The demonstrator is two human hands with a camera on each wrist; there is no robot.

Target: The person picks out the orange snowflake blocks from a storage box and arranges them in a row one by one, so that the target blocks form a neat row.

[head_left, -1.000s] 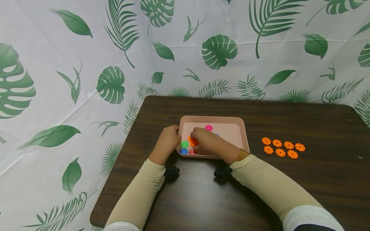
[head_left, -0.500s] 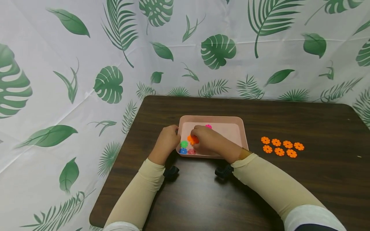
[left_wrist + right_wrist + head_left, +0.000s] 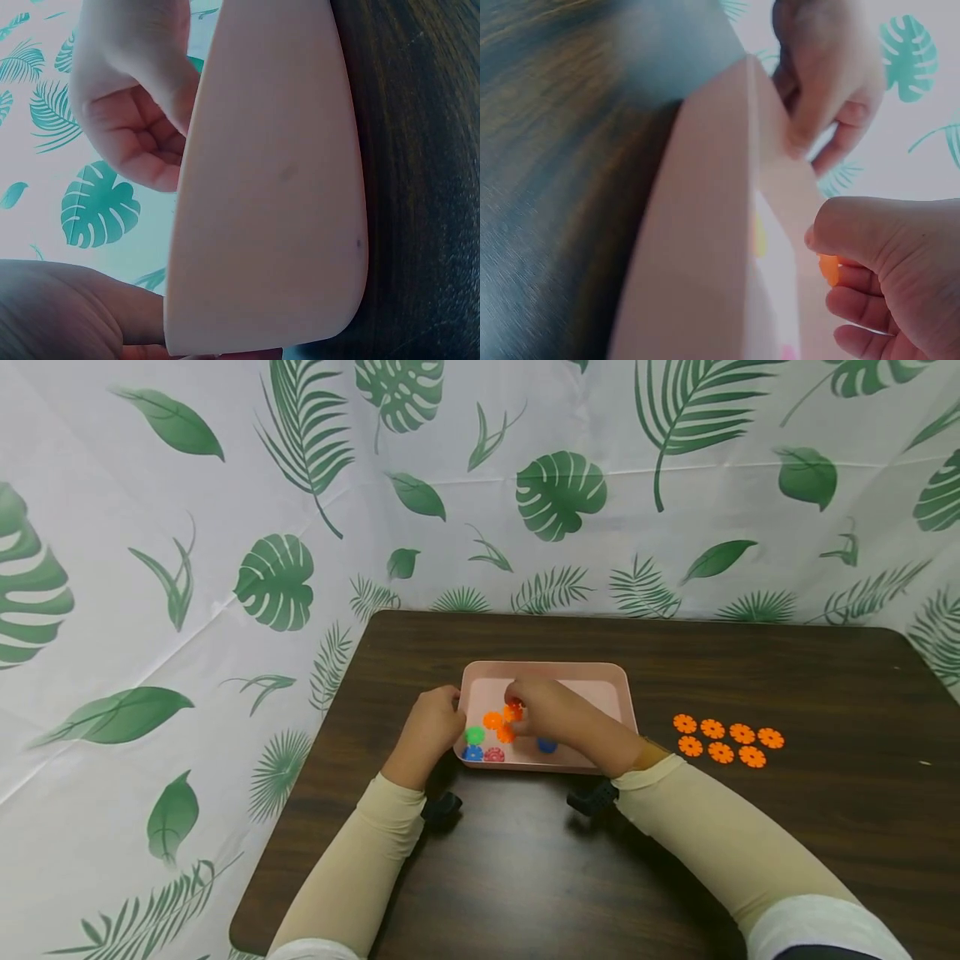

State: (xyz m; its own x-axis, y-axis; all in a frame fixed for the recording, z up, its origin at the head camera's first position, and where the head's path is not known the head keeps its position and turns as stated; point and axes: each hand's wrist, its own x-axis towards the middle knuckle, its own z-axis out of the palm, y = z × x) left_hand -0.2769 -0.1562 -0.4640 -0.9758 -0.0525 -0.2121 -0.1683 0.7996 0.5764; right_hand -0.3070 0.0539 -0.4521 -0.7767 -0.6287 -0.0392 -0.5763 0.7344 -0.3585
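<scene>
Right-hand pinch: the right hand [image 3: 558,714], near the middle of the head view, has thumb and fingers together on an orange disc [image 3: 829,268]; only part of it shows beyond the thumb, so a slight hold might let it slip back.
Discs by the fingertips: loose orange discs [image 3: 492,720] lie crowded just left of that pinch, inside the tray; they look close enough that a finger could drag a neighbour along.
Left-hand clamp: the left hand [image 3: 435,722] grips the left wall of the pink tray [image 3: 543,669]; a tug or lift there could tilt it and send the pieces sliding.
Lower-left corner of the tray: a green disc [image 3: 475,735], a blue disc [image 3: 472,753] and a reddish disc [image 3: 493,755] sit close together, likely to shift if brushed.
Under the palm: a second blue piece [image 3: 547,745] shows partly below the right hand, where the heel of the hand could sweep it.
Below the right wrist: a black camera [image 3: 592,797] hangs near the tray's near wall and might knock it.
Right of the tray: seven orange discs [image 3: 742,733] form two rows on the dark table [image 3: 495,885]; a low swing of the right sleeve [image 3: 690,814] could scatter them.
</scene>
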